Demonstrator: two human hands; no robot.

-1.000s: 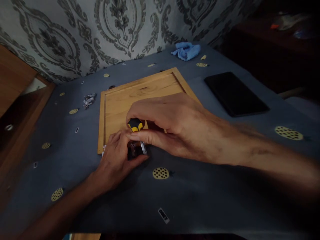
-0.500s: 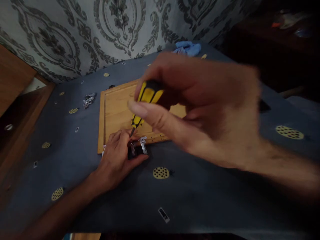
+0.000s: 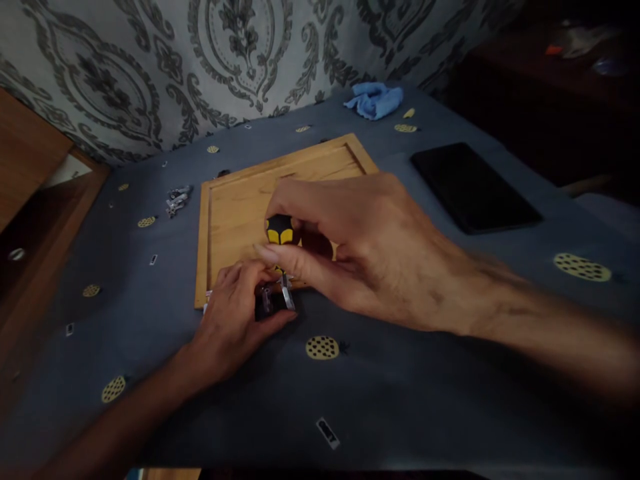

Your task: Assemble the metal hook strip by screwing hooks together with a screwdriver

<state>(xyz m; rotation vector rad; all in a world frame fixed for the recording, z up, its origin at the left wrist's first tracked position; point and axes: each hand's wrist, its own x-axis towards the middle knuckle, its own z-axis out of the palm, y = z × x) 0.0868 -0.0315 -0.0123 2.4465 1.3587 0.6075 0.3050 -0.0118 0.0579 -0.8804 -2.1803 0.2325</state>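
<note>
My right hand (image 3: 370, 250) is closed round the black and yellow handle of a screwdriver (image 3: 280, 230), which stands nearly upright over the near edge of a framed wooden panel (image 3: 237, 227). The hand hides most of its shaft and tip. At that same edge my left hand (image 3: 227, 313) is bent over the wood, fingers on top and thumb stretched underneath. It steadies a metal hinge (image 3: 287, 293) there, partly covered by the hand. Between thumb and fingers a dark gap shows another metal piece.
Several loose metal hinges (image 3: 177, 200) lie left of the panel. A black tablet-like slab (image 3: 475, 187) rests to the right, and a crumpled blue cloth (image 3: 375, 100) at the back. The dark patterned tablecloth (image 3: 400, 400) runs up to a patterned wall (image 3: 240, 53).
My right hand has moved down and left with the screwdriver, which now stands more upright and nearer the hinge. The black slab has come into view. My left hand has stayed in place.
</note>
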